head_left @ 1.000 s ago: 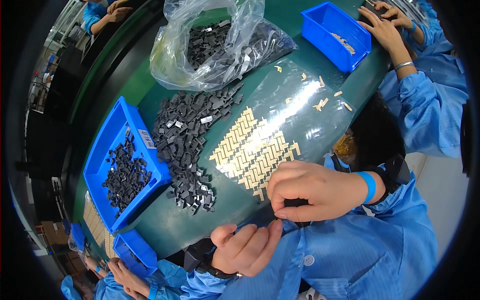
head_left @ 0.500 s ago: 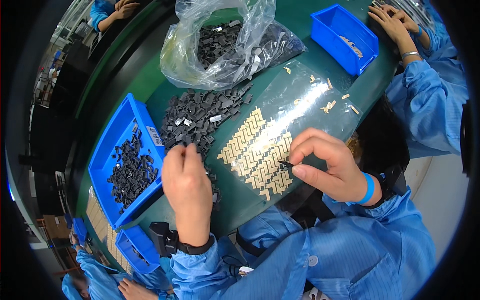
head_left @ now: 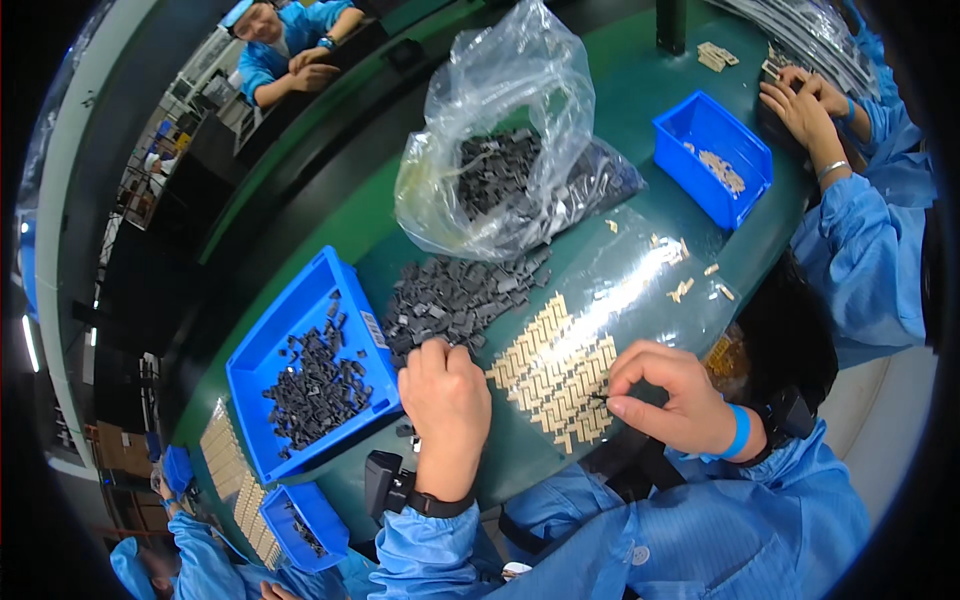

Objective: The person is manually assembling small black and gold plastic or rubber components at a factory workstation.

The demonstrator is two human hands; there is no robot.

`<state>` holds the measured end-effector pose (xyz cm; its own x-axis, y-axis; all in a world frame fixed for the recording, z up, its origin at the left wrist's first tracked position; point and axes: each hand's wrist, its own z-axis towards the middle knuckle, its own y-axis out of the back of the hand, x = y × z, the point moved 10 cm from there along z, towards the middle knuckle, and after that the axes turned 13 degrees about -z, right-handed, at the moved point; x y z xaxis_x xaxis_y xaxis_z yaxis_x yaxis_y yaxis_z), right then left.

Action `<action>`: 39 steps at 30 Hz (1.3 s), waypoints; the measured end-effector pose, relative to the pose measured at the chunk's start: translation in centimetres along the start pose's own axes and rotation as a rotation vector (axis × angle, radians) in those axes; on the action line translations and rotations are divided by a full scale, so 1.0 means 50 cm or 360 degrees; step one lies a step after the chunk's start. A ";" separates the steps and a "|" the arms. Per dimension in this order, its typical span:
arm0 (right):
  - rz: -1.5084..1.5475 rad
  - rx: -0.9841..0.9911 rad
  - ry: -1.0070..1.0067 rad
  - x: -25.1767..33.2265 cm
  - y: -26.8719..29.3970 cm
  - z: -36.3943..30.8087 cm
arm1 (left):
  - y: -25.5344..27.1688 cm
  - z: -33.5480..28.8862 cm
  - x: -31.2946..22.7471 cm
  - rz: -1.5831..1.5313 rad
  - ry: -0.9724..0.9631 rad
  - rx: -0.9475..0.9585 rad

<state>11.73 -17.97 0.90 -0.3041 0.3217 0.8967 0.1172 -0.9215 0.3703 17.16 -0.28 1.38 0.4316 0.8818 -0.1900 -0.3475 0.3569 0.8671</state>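
My right hand [head_left: 668, 397] is closed in a pinch, its thumb and forefinger on a small black part [head_left: 599, 397] just above the rows of pale pieces. Those pale, angled pieces [head_left: 545, 365] lie in a zigzag pattern on a clear plastic sheet [head_left: 590, 275]. Over the near edge of a heap of dark grey plastic parts [head_left: 455, 305], my left hand [head_left: 445, 392] has its fingers curled and pressed together. Its fingertips are hidden, so whatever they hold cannot be made out.
A blue bin of small black parts [head_left: 240, 375] stands left of my left hand, with a smaller blue bin [head_left: 335, 540] nearby. Behind the heap sits an open clear bag [head_left: 430, 205]. A blue bin [head_left: 745, 160] holds pale pieces; co-workers' hands [head_left: 805, 115] are at far right.
The whole view has shifted, so the table things appear lower and further right. My left hand stays by the heap, its fingers now more tucked under. My right hand still pinches the black part.
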 end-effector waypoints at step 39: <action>0.0686 -0.0175 0.0083 -0.001 -0.043 -0.050 | -0.030 -0.195 -0.101 -0.2801 0.1114 0.0014</action>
<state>9.14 -16.53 -0.53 -0.2971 -0.1056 0.9490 0.1433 -0.9875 -0.0650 7.37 -2.25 -3.44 -0.1280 -0.4840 -0.8656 0.0560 0.8679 -0.4936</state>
